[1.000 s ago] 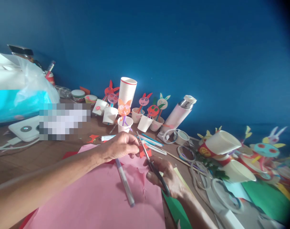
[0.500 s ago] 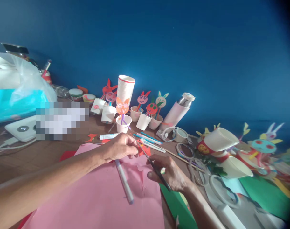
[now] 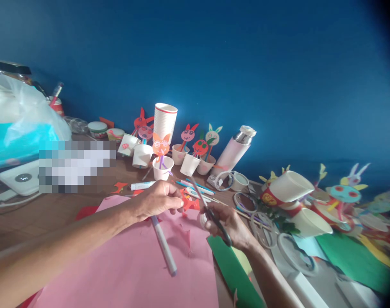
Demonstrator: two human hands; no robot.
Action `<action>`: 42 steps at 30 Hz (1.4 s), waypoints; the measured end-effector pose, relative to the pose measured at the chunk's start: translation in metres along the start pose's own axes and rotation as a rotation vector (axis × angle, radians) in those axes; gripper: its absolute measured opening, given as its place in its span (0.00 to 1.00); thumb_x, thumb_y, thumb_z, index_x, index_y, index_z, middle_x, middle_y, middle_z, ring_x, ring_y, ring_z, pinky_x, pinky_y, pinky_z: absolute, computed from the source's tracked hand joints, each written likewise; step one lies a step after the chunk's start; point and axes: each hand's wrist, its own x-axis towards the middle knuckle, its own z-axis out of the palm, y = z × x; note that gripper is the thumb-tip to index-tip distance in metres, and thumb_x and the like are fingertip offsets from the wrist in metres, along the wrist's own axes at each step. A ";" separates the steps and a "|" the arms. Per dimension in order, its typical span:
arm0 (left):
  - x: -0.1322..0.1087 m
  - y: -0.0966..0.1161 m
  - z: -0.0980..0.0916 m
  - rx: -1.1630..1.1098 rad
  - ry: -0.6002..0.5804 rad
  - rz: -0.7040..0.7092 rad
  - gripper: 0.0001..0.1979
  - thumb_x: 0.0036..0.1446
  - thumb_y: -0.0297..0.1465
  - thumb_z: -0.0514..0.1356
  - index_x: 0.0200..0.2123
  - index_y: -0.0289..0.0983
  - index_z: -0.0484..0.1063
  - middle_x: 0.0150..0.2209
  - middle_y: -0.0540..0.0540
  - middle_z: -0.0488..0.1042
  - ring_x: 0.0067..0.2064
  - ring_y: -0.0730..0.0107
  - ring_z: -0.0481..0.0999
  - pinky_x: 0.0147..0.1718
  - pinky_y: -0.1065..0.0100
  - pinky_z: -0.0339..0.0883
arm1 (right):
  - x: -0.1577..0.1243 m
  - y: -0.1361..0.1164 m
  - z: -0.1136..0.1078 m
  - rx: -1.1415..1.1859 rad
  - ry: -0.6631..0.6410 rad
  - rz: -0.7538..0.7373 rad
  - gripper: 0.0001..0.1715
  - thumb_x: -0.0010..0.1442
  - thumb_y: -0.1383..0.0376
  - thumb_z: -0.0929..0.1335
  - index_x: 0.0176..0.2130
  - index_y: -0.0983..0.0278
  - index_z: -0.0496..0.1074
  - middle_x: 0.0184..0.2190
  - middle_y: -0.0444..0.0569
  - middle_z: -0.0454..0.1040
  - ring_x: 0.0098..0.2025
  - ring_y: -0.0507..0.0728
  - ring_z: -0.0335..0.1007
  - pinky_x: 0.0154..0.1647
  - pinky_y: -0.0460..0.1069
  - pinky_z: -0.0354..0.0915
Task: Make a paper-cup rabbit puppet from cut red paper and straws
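Observation:
My left hand (image 3: 163, 199) is closed in a pinch above the pink paper sheet (image 3: 134, 261). What lies between its fingertips is too small to make out. Red paper scraps (image 3: 191, 204) show right beside those fingertips. In my right hand (image 3: 228, 224) is a pair of dark-handled scissors (image 3: 218, 222), blades pointing up and away, to the right of the left hand. The blades look closed together. A capped marker (image 3: 163, 246) lies on the pink sheet below my left hand.
Behind stand paper cups with paper animal faces (image 3: 162, 146), a cup stack (image 3: 165, 122) and a tilted thermos (image 3: 233, 149). Pens and a white utility knife (image 3: 199, 194) lie beyond my hands. At right are tape rolls (image 3: 297, 254), green paper (image 3: 235, 271) and more cups (image 3: 291, 186).
The scissors have moved away from the left fingertips, their blades swinging more upright. My left hand stays pinched in nearly the same place. The whole view has shifted slightly.

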 end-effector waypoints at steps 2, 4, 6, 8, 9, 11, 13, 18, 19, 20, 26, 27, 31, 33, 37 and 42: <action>-0.002 0.003 0.001 0.017 -0.024 0.005 0.05 0.45 0.27 0.59 0.22 0.32 0.72 0.23 0.47 0.74 0.24 0.75 0.68 0.26 0.72 0.62 | 0.001 0.000 -0.001 0.164 0.049 -0.080 0.25 0.51 0.48 0.66 0.39 0.65 0.65 0.23 0.43 0.63 0.24 0.50 0.56 0.24 0.45 0.53; -0.005 0.007 0.002 0.042 -0.031 0.002 0.05 0.45 0.28 0.59 0.22 0.32 0.72 0.22 0.48 0.74 0.24 0.75 0.68 0.25 0.73 0.60 | 0.001 -0.001 0.000 0.265 0.088 -0.146 0.25 0.55 0.47 0.63 0.41 0.66 0.63 0.24 0.44 0.65 0.25 0.51 0.57 0.26 0.46 0.54; -0.008 0.010 0.005 0.060 -0.032 -0.006 0.05 0.45 0.28 0.59 0.22 0.33 0.71 0.22 0.48 0.73 0.24 0.74 0.68 0.24 0.73 0.59 | 0.001 -0.004 0.005 0.319 0.132 -0.144 0.20 0.57 0.52 0.63 0.41 0.65 0.63 0.25 0.45 0.66 0.27 0.52 0.58 0.28 0.47 0.55; -0.011 0.013 0.008 0.061 -0.045 -0.013 0.04 0.44 0.28 0.58 0.22 0.33 0.71 0.22 0.49 0.73 0.24 0.74 0.68 0.24 0.73 0.60 | 0.001 -0.010 0.013 0.366 0.181 -0.110 0.15 0.56 0.58 0.66 0.40 0.64 0.64 0.26 0.44 0.66 0.28 0.52 0.59 0.31 0.47 0.56; -0.013 0.014 0.010 0.058 -0.054 -0.014 0.04 0.44 0.28 0.58 0.22 0.33 0.72 0.21 0.49 0.72 0.24 0.74 0.68 0.24 0.73 0.60 | 0.001 -0.014 0.017 0.386 0.206 -0.094 0.13 0.54 0.61 0.67 0.40 0.64 0.64 0.27 0.44 0.67 0.29 0.52 0.60 0.32 0.47 0.56; -0.015 0.016 0.012 0.052 -0.075 -0.015 0.05 0.44 0.28 0.59 0.21 0.33 0.72 0.21 0.49 0.72 0.24 0.74 0.68 0.24 0.73 0.59 | 0.001 -0.025 0.026 0.404 0.220 -0.051 0.12 0.51 0.66 0.67 0.38 0.64 0.64 0.27 0.43 0.68 0.29 0.51 0.60 0.31 0.46 0.56; -0.017 0.017 0.014 0.039 -0.097 -0.019 0.05 0.44 0.29 0.59 0.20 0.33 0.72 0.20 0.50 0.72 0.23 0.74 0.68 0.23 0.73 0.59 | 0.001 -0.036 0.032 0.420 0.214 0.012 0.12 0.47 0.71 0.67 0.36 0.65 0.65 0.25 0.42 0.68 0.27 0.50 0.59 0.29 0.44 0.56; -0.021 0.021 0.017 -0.007 -0.157 -0.049 0.06 0.44 0.29 0.60 0.19 0.34 0.70 0.19 0.52 0.71 0.22 0.77 0.65 0.23 0.73 0.58 | -0.001 -0.049 0.040 0.441 0.195 0.027 0.13 0.44 0.73 0.68 0.33 0.65 0.64 0.24 0.40 0.66 0.27 0.49 0.59 0.28 0.43 0.57; -0.021 0.022 0.018 -0.001 -0.167 -0.054 0.06 0.44 0.29 0.60 0.19 0.34 0.70 0.19 0.52 0.70 0.22 0.77 0.64 0.23 0.74 0.57 | -0.002 -0.049 0.041 0.438 0.196 0.022 0.13 0.44 0.73 0.67 0.33 0.65 0.64 0.25 0.40 0.65 0.27 0.49 0.60 0.28 0.43 0.58; -0.021 0.021 0.018 0.012 -0.175 -0.056 0.06 0.44 0.28 0.59 0.19 0.34 0.70 0.19 0.53 0.69 0.22 0.77 0.64 0.22 0.74 0.57 | -0.002 -0.048 0.041 0.434 0.197 0.023 0.13 0.44 0.73 0.66 0.33 0.65 0.64 0.26 0.40 0.65 0.28 0.49 0.60 0.28 0.43 0.58; -0.021 0.016 0.019 0.124 -0.177 -0.049 0.04 0.45 0.26 0.58 0.20 0.34 0.69 0.19 0.53 0.67 0.24 0.75 0.64 0.25 0.72 0.56 | -0.001 -0.042 0.045 0.418 0.179 -0.005 0.18 0.42 0.71 0.66 0.37 0.64 0.62 0.25 0.40 0.65 0.27 0.50 0.59 0.27 0.44 0.58; -0.021 0.016 0.019 0.121 -0.170 -0.041 0.04 0.45 0.26 0.58 0.20 0.34 0.69 0.20 0.52 0.68 0.24 0.75 0.65 0.25 0.72 0.56 | 0.000 -0.041 0.046 0.417 0.190 -0.010 0.18 0.42 0.70 0.66 0.37 0.64 0.62 0.24 0.40 0.64 0.26 0.50 0.58 0.27 0.44 0.58; -0.019 0.013 0.022 0.026 -0.123 0.006 0.05 0.47 0.28 0.59 0.21 0.34 0.71 0.20 0.51 0.70 0.24 0.75 0.66 0.26 0.72 0.58 | 0.002 -0.039 0.048 0.407 0.307 -0.003 0.18 0.42 0.68 0.67 0.36 0.62 0.62 0.22 0.39 0.63 0.24 0.50 0.58 0.26 0.45 0.57; -0.017 0.009 0.024 -0.024 -0.096 0.021 0.06 0.47 0.30 0.60 0.23 0.34 0.73 0.22 0.50 0.72 0.26 0.74 0.68 0.27 0.71 0.59 | 0.002 -0.039 0.048 0.384 0.365 -0.023 0.17 0.43 0.66 0.68 0.36 0.62 0.62 0.22 0.40 0.64 0.25 0.51 0.59 0.26 0.46 0.58; -0.014 0.001 0.027 -0.087 -0.050 0.034 0.07 0.45 0.32 0.63 0.24 0.34 0.73 0.22 0.50 0.72 0.25 0.74 0.68 0.26 0.72 0.59 | 0.002 -0.038 0.049 0.359 0.409 -0.055 0.18 0.44 0.64 0.69 0.36 0.62 0.62 0.22 0.40 0.66 0.25 0.51 0.61 0.28 0.46 0.59; -0.015 0.000 0.029 -0.103 -0.032 0.033 0.07 0.47 0.31 0.62 0.21 0.34 0.71 0.20 0.51 0.71 0.25 0.75 0.68 0.25 0.73 0.58 | 0.002 -0.039 0.054 0.388 0.422 -0.047 0.18 0.44 0.64 0.69 0.37 0.62 0.62 0.22 0.40 0.66 0.25 0.52 0.62 0.28 0.47 0.60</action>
